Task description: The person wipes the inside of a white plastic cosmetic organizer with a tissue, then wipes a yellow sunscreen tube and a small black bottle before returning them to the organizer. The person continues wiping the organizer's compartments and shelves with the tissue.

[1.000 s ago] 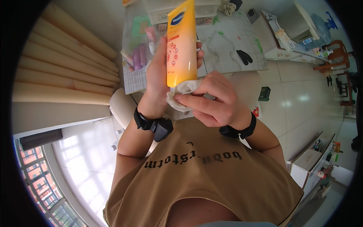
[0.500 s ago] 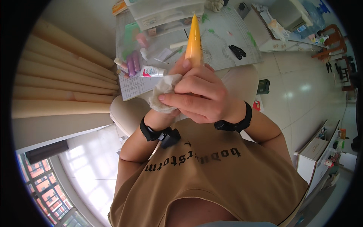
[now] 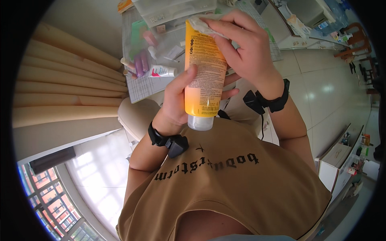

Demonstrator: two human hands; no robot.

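A yellow squeeze tube (image 3: 206,76) with a clear-white cap (image 3: 200,123) hangs cap-down in front of my chest, its broad printed side turned toward me. My left hand (image 3: 178,94) grips it around the middle, the thumb on the left edge and fingertips showing past the right edge. With my right hand (image 3: 245,48) I pinch a crumpled white tissue (image 3: 201,25) against the flat top end of the tube. The tissue covers part of that end. Both wrists wear black bands.
Beyond my hands, a desk (image 3: 140,90) holds a white and pink tube (image 3: 162,71), purple bottles (image 3: 141,63), a pink item (image 3: 149,39) and a translucent drawer box (image 3: 173,12). A beige chair (image 3: 136,116) stands at its near edge. Curtains (image 3: 72,84) hang at left.
The tube has turned from edge-on to broad side toward me and come lower. My right hand has carried the tissue from beside my left hand up and right to the tube's top end.
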